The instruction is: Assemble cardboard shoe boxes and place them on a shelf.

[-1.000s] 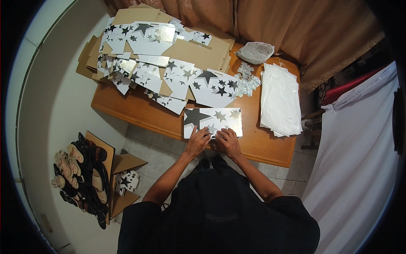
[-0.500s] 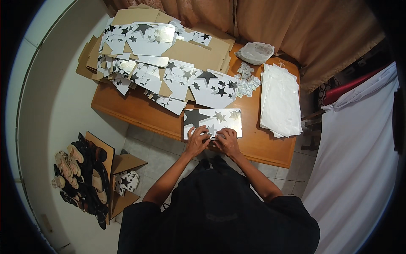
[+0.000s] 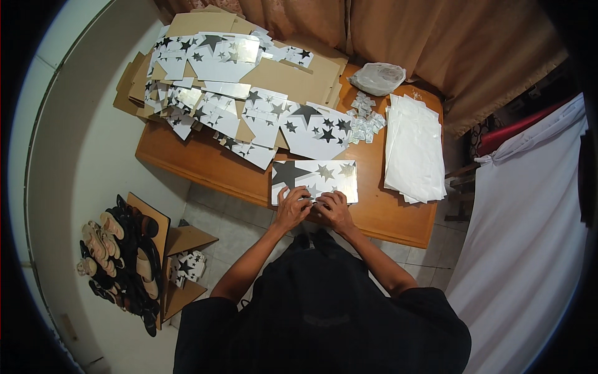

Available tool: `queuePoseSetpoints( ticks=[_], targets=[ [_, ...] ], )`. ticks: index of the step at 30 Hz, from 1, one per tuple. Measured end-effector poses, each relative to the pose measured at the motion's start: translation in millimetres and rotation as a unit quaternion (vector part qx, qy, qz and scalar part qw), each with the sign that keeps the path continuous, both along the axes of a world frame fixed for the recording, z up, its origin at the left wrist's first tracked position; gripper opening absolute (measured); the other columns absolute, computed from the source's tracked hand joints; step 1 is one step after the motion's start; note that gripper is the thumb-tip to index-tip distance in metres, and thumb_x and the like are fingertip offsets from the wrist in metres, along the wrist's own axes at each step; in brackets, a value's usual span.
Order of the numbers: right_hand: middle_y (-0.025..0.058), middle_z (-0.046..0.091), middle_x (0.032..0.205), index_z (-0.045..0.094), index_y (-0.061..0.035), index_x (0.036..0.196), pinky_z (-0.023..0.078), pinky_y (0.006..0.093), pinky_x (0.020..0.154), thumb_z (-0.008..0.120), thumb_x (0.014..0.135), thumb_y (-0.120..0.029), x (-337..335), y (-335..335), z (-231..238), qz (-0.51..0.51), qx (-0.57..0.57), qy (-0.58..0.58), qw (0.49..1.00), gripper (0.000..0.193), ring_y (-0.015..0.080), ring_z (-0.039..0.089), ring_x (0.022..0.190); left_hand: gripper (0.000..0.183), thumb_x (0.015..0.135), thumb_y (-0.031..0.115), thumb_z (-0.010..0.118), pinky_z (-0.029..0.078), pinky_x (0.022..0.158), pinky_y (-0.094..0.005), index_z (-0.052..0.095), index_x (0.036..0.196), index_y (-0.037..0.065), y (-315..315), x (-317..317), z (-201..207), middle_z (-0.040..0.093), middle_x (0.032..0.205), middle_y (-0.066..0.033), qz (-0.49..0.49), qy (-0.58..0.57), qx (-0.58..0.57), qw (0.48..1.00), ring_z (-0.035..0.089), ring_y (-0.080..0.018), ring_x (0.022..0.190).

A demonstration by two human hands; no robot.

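Observation:
A closed white cardboard box (image 3: 337,181) with black, grey and shiny stars lies at the front edge of the wooden table. My left hand (image 3: 293,208) rests on its near edge with bent fingers, left of the middle. Close beside it, my right hand (image 3: 334,210) grips the same edge, fingers curled over the top. The thumbs and fingertips of both hands come near each other at the front of the box. What the fingertips press there is partly hidden.
Flat star-printed box blanks (image 3: 212,59) pile up at the far left of the table (image 3: 205,167). Small sachets (image 3: 364,118), a clear plastic bag (image 3: 377,78) and white paper sheets (image 3: 412,149) lie to the right. A shoe rack (image 3: 163,249) stands at the lower left.
Both hands stay at the front edge of the box. Their fingers have shifted only slightly; the right fingers look a little more curled.

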State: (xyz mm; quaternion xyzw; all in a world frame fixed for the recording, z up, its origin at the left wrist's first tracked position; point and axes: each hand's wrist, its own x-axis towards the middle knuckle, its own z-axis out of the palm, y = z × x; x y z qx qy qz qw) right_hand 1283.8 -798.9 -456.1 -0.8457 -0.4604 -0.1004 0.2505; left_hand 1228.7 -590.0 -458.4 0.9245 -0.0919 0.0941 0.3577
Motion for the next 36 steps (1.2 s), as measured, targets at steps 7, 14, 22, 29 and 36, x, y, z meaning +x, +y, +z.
queuePoseSetpoints(
  ticks=[7,14,22,29,36],
  targets=[
    [0.0050,0.065,0.119,0.070,-0.0109,0.109,0.039,0.0503,0.104,0.078,0.073,-0.016,1.2,-0.2,-6.0,0.020,-0.014,0.003,1.000,0.037,0.0240,0.058,0.120,0.026,0.080,0.015,0.078,0.027,0.112,-0.0548,0.071,0.104,0.011,7.8,-0.7,0.5,0.065,0.118,-0.0035,-0.015,0.017,0.016,1.000,0.055,-0.0219,0.129],
    [0.0036,0.067,0.117,0.071,-0.0112,0.109,0.038,0.0498,0.105,0.078,0.076,-0.017,-0.4,0.1,-6.2,0.017,-0.019,0.003,1.000,0.034,0.0219,0.059,0.119,0.023,0.082,0.014,0.077,0.032,0.111,-0.0553,0.072,0.104,0.009,8.8,1.2,-2.8,0.065,0.121,-0.0056,-0.048,-0.004,0.082,0.995,0.056,-0.0210,0.129],
    [0.0057,0.071,0.104,0.069,-0.0078,0.107,0.043,0.0468,0.100,0.078,0.076,-0.012,1.4,4.1,-6.8,-0.034,0.026,0.048,0.998,0.033,0.0237,0.067,0.098,0.022,0.083,0.012,0.077,0.032,0.113,-0.0519,0.073,0.104,0.008,5.1,-1.0,-8.4,0.069,0.123,-0.0071,-0.033,-0.018,0.054,0.998,0.063,-0.0205,0.122],
    [0.0066,0.072,0.100,0.068,-0.0058,0.105,0.050,0.0439,0.095,0.078,0.078,-0.009,8.7,3.4,-3.0,-0.016,0.052,0.037,0.998,0.029,0.0281,0.068,0.092,0.021,0.082,0.012,0.077,0.033,0.113,-0.0506,0.072,0.101,0.007,6.1,1.0,-8.3,0.070,0.121,-0.0073,-0.039,-0.018,0.043,0.998,0.064,-0.0204,0.119],
    [0.0085,0.073,0.096,0.068,-0.0048,0.103,0.052,0.0434,0.091,0.078,0.079,-0.010,5.6,5.5,0.7,-0.020,0.069,0.038,0.997,0.027,0.0304,0.067,0.092,0.021,0.082,0.011,0.076,0.034,0.112,-0.0503,0.072,0.102,0.007,5.1,-1.2,-9.3,0.069,0.122,-0.0072,-0.032,-0.018,0.051,0.998,0.064,-0.0203,0.119]
  ],
)
